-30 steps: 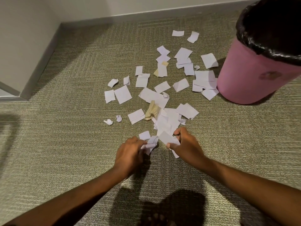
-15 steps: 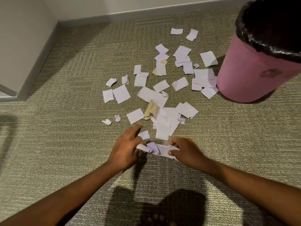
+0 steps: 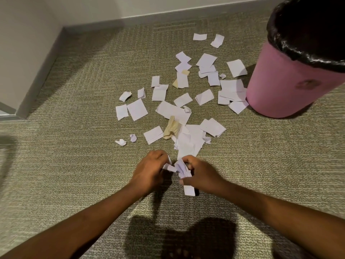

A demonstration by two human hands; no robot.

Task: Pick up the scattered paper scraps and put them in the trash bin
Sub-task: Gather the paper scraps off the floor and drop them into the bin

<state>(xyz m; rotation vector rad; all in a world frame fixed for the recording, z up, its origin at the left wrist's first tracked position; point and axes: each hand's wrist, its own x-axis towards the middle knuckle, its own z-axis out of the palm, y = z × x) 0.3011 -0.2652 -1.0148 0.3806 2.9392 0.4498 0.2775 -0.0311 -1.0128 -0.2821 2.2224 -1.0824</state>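
View down into the corner of a room. The floor is carpet (image 3: 74, 165), olive-beige, with a fine ribbed weave of light and dark threads. A plain pale wall (image 3: 130, 6) runs along the far side. A second pale wall (image 3: 22, 53) comes down the left, and the two meet at an inside corner. A grey baseboard (image 3: 168, 17) lines the foot of both. Soft shade lies on the carpet beside the baseboard. A darker shadow (image 3: 183, 238) falls across the near carpet.
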